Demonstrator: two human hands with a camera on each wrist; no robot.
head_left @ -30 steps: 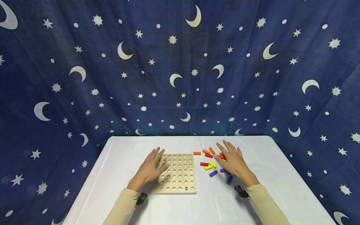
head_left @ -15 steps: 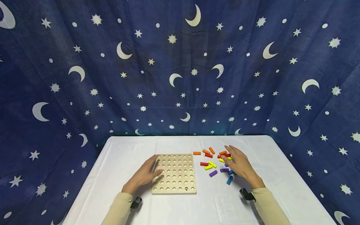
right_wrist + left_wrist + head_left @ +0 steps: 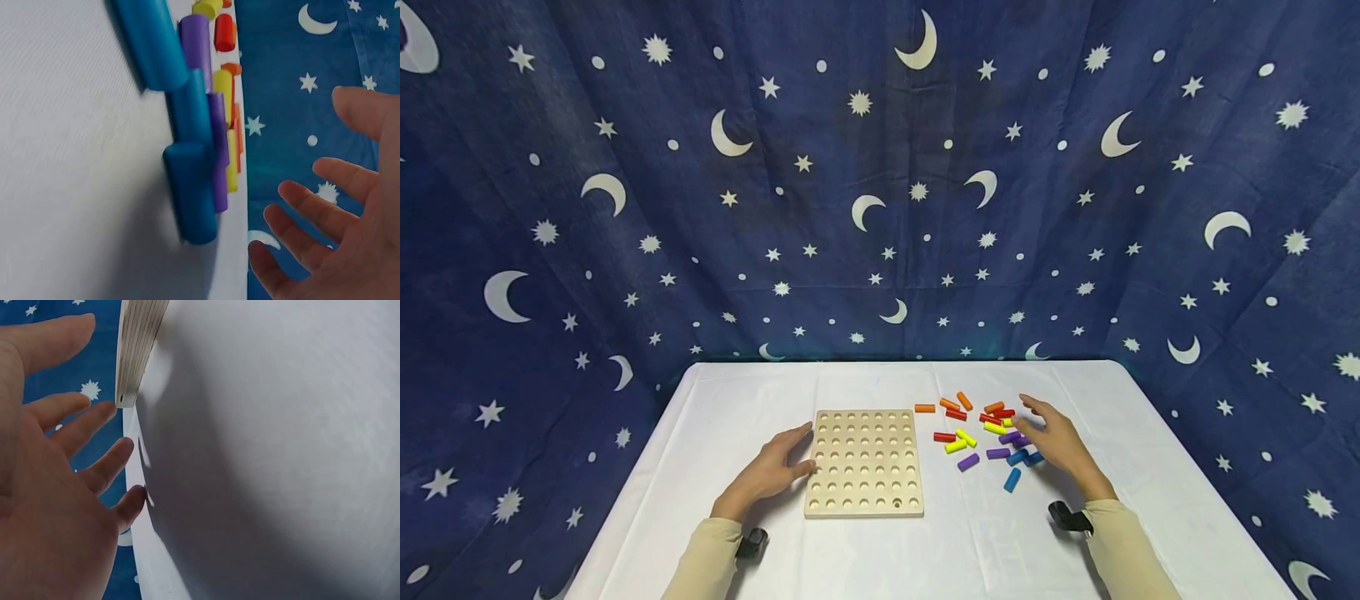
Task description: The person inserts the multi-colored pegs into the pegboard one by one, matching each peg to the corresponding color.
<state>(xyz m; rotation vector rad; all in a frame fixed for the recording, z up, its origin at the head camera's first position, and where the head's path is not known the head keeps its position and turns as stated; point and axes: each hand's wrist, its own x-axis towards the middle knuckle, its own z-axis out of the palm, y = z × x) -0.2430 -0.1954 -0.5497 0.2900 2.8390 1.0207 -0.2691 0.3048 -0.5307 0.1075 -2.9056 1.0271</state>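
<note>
A square wooden pegboard (image 3: 865, 464) with rows of round holes lies flat on the table. My left hand (image 3: 767, 471) is at its left edge, fingers relaxed and spread; whether they touch the board I cannot tell. To the board's right, several coloured pegs lie loose: orange (image 3: 925, 408), red (image 3: 944, 437), yellow (image 3: 956, 447), purple (image 3: 968, 462) and blue (image 3: 1012, 479). My right hand (image 3: 1060, 443) hovers at the right side of this pile, its fingers parted and holding nothing. In the right wrist view, blue pegs (image 3: 190, 194) lie nearest, with the hand (image 3: 337, 219) apart from them.
A white cloth covers the table (image 3: 865, 562). Behind it hangs a dark blue curtain (image 3: 880, 167) with moons and stars. Each wrist wears a small black camera, the left camera (image 3: 752, 543) and the right camera (image 3: 1069, 517).
My left hand has drawn back leftward from over the pegboard to its edge. The right hand has moved right, uncovering more pegs. Board and pegs have stayed in place.
</note>
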